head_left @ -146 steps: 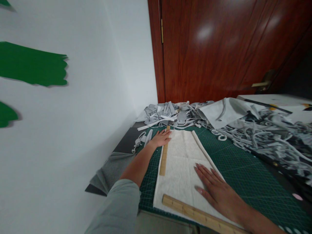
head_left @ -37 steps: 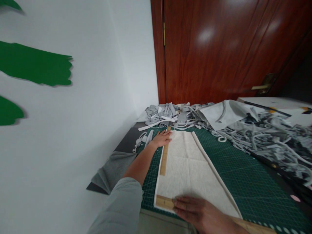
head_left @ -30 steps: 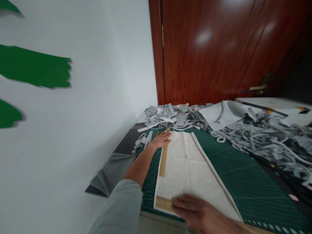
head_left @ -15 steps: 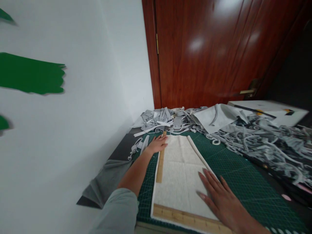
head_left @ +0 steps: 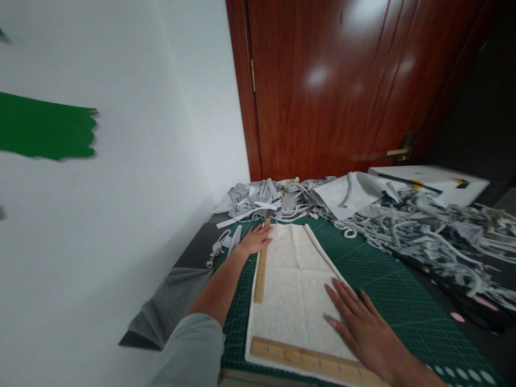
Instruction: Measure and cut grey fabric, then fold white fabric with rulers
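Observation:
A folded piece of off-white fabric (head_left: pixel 296 290) lies flat on the green cutting mat (head_left: pixel 397 293). Along its left edge runs a narrow wooden ruler (head_left: pixel 260 275). My left hand (head_left: pixel 257 238) lies flat over that ruler's far end, fingers stretched toward the fabric's top corner. A wider wooden ruler (head_left: pixel 310 361) lies across the near edge of the fabric. With fingers spread, my right hand (head_left: pixel 358 322) rests palm down on the fabric's right side. Its wrist covers part of the wider ruler's right end.
Heaps of grey and white fabric strips (head_left: pixel 407 223) lie along the mat's back and right. Black scissors (head_left: pixel 455 298) rest at the right. Grey cloth (head_left: pixel 173 303) sits at the left by the white wall (head_left: pixel 161 177). A white box (head_left: pixel 435 180) stands before the wooden door (head_left: pixel 322 107).
The whole view has shifted slightly, so the scene sits a little further left. Both hands stay in about the same places on the fabric and ruler.

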The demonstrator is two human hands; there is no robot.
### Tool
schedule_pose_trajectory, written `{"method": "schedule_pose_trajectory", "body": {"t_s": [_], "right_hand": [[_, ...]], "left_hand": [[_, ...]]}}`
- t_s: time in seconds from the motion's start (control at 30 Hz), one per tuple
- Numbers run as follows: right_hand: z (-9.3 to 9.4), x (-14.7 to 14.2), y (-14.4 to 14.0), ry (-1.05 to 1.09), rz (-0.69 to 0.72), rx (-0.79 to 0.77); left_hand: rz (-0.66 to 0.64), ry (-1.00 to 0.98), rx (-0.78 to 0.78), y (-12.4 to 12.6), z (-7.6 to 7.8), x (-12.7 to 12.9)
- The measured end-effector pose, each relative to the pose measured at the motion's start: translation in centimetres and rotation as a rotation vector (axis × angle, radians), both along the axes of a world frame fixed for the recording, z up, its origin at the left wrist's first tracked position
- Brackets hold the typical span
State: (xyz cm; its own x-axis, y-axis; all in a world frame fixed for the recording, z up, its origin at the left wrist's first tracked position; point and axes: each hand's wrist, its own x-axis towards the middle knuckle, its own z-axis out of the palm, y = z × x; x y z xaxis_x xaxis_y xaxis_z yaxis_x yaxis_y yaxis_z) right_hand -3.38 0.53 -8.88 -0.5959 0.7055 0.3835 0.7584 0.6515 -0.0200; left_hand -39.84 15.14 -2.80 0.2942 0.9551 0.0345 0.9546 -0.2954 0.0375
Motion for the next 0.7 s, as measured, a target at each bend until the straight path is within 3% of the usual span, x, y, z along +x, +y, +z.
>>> {"method": "schedule_pose_trajectory", "body": {"t_s": [0.2,0.43,0.7], "right_hand": [[2.1,-1.1,-0.9,0.038,0.106,-0.114],[5.0,-4.6,-3.7,-0.04,0.514,-0.442],[6.6,-5.2,-3.7,0.011,0.548,-0.601]], "left_hand": [[-0.004,0.009,0.001,-0.1,0.1,0.1],[0.004,0.014,-0.008,-0.2,0.0,0.1],[0.002,0.012,-0.007,-0.2,0.0,0.1]]}}
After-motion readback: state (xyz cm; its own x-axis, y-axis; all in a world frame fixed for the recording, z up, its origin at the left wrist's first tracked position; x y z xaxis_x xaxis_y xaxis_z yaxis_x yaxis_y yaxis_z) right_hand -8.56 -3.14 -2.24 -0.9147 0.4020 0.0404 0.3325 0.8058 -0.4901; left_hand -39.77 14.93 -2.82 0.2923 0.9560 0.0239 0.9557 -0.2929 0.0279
